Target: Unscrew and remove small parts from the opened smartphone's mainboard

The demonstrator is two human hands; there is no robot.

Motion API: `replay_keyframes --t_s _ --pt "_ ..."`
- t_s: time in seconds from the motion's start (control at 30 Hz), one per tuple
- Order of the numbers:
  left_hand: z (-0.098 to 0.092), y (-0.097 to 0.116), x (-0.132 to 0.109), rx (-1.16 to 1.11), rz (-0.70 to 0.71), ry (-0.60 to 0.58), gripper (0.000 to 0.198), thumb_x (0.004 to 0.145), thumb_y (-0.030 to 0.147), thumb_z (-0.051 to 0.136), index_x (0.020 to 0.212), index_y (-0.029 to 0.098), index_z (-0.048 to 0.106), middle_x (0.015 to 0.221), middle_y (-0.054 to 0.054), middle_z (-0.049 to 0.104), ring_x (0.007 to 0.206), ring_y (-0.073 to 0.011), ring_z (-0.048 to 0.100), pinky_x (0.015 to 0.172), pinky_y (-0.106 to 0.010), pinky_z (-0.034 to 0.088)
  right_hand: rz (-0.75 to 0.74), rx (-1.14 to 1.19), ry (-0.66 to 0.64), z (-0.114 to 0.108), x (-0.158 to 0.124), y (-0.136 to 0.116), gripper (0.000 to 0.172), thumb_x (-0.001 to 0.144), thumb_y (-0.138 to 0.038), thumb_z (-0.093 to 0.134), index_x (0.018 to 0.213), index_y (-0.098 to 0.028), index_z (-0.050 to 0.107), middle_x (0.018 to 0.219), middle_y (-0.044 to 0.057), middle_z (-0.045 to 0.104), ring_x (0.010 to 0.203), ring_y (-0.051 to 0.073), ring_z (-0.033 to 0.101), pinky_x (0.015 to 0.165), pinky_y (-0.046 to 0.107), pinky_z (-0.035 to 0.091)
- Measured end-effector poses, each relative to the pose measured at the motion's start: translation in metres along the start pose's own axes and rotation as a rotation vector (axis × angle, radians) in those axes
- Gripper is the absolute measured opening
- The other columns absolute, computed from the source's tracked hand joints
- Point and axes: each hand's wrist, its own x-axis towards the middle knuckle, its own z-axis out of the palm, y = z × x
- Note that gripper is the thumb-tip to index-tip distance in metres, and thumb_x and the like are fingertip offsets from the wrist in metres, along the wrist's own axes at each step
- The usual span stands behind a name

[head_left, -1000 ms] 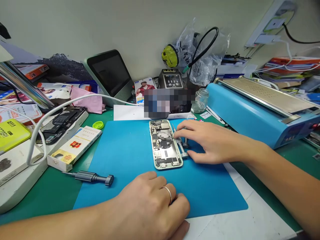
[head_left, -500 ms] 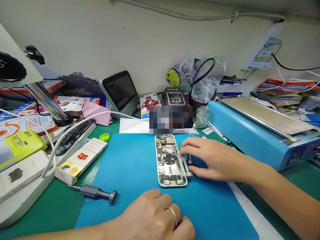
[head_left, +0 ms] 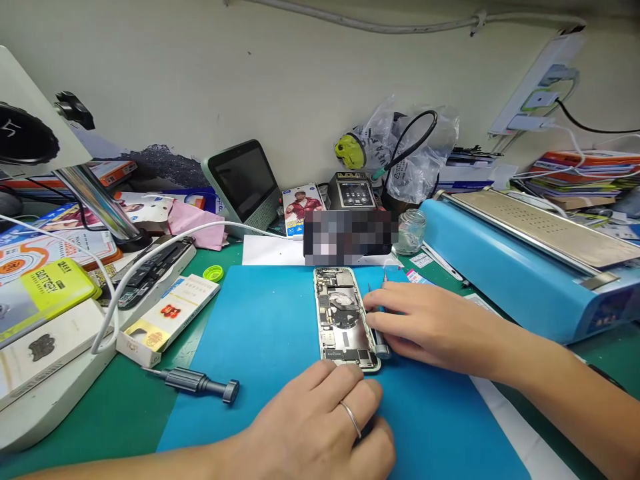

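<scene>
An opened phone [head_left: 344,320] lies lengthwise on the blue mat [head_left: 260,320], its circuit boards and inner metal showing. Along its right side are two slim screwdrivers [head_left: 382,348], mostly covered by my right hand [head_left: 433,327]. The fingers of that hand are curled around them, with the tips and one handle end peeking out. My left hand [head_left: 325,420], wearing a ring, is closed just below the phone's near end. Its fingertips are tucked under, so anything inside them is hidden. Another grey screwdriver [head_left: 200,385] rests on the mat's left edge.
On the left are a white-and-red box [head_left: 170,313], a yellow battery case [head_left: 47,293] and a white cable [head_left: 150,257]. A blue machine with a metal plate [head_left: 500,267] stands at right. Behind the mat are a glass jar [head_left: 410,232] and a smart display [head_left: 243,180].
My right hand has closed in over the screwdrivers, and one has shifted beside the phone. My left hand has come up to the phone's near end. The view has shifted slightly.
</scene>
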Motion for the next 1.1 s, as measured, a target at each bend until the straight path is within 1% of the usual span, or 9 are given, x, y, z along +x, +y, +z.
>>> replay_keyframes --t_s 0.17,0.27,0.4,0.5,0.57,0.8,0.93,1.0,1.1 --pt "-0.001 -0.002 -0.003 0.017 0.008 -0.030 0.017 0.102 0.015 0.052 0.096 0.015 0.068 0.101 -0.011 0.074 0.084 -0.0234 0.066 0.069 -0.032 0.052 -0.033 -0.040 0.154 -0.005 0.002 0.000 0.016 0.104 -0.013 0.058 0.114 -0.020 0.068 0.099 0.008 0.080 0.087 0.021 0.072 0.078 0.035 0.058" --pt "-0.002 -0.001 -0.004 0.028 0.008 -0.048 0.015 0.103 0.018 0.053 0.098 0.015 0.067 0.111 -0.013 0.075 0.092 -0.0247 0.068 0.075 -0.032 0.054 -0.003 -0.067 0.250 -0.009 -0.001 -0.001 0.023 0.104 -0.013 0.059 0.126 -0.020 0.063 0.102 0.008 0.081 0.095 0.023 0.077 0.086 0.036 0.062" --pt "-0.003 0.000 -0.004 0.030 -0.004 -0.060 0.016 0.103 0.017 0.053 0.097 0.015 0.067 0.110 -0.013 0.076 0.090 -0.0242 0.068 0.075 -0.032 0.055 0.105 -0.052 0.331 -0.009 -0.008 -0.005 0.046 0.103 -0.015 0.064 0.146 -0.028 0.054 0.110 0.006 0.084 0.098 0.024 0.083 0.087 0.036 0.068" --pt "-0.002 0.000 -0.005 0.029 0.012 -0.064 0.013 0.102 0.016 0.055 0.096 0.015 0.066 0.103 -0.012 0.076 0.085 -0.0233 0.068 0.073 -0.031 0.055 0.090 -0.029 0.376 -0.005 -0.009 -0.011 0.070 0.102 -0.013 0.063 0.163 -0.035 0.036 0.117 0.006 0.084 0.095 0.023 0.085 0.083 0.038 0.071" --pt "-0.002 0.000 -0.006 0.027 0.025 -0.079 0.010 0.102 0.016 0.057 0.097 0.015 0.066 0.101 -0.012 0.075 0.086 -0.0232 0.069 0.074 -0.031 0.056 0.089 0.045 0.384 -0.001 -0.007 -0.016 0.074 0.103 -0.012 0.061 0.166 -0.038 0.031 0.118 0.006 0.085 0.094 0.022 0.085 0.080 0.036 0.071" --pt "-0.007 -0.002 -0.002 0.036 0.022 -0.059 0.020 0.105 0.017 0.050 0.097 0.014 0.068 0.098 -0.011 0.077 0.087 -0.0245 0.072 0.074 -0.031 0.060 0.118 0.209 0.432 0.008 -0.002 -0.028 0.077 0.103 -0.011 0.061 0.167 -0.041 0.030 0.117 0.006 0.084 0.098 0.024 0.085 0.071 0.034 0.071" --pt "-0.012 -0.002 0.000 0.071 0.033 -0.073 0.024 0.106 0.016 0.046 0.099 0.014 0.069 0.107 -0.012 0.080 0.094 -0.0260 0.074 0.080 -0.032 0.062 0.140 0.263 0.431 0.012 -0.003 -0.029 0.080 0.103 -0.010 0.060 0.168 -0.043 0.027 0.116 0.005 0.083 0.102 0.023 0.083 0.075 0.035 0.071" --pt "-0.014 -0.002 0.000 0.085 0.044 -0.088 0.026 0.109 0.020 0.047 0.100 0.013 0.070 0.107 -0.013 0.080 0.096 -0.0266 0.075 0.083 -0.032 0.062 0.184 0.281 0.453 0.015 -0.004 -0.028 0.071 0.104 -0.013 0.061 0.162 -0.045 0.035 0.114 0.003 0.082 0.098 0.023 0.082 0.077 0.037 0.070" --pt "-0.016 -0.001 0.001 0.061 0.040 -0.126 0.033 0.113 0.033 0.049 0.102 0.012 0.072 0.103 -0.012 0.079 0.093 -0.0258 0.074 0.081 -0.032 0.062 0.423 0.295 0.575 0.016 -0.005 -0.022 0.049 0.108 -0.025 0.054 0.152 -0.045 0.043 0.107 0.002 0.078 0.080 0.021 0.077 0.068 0.036 0.064"
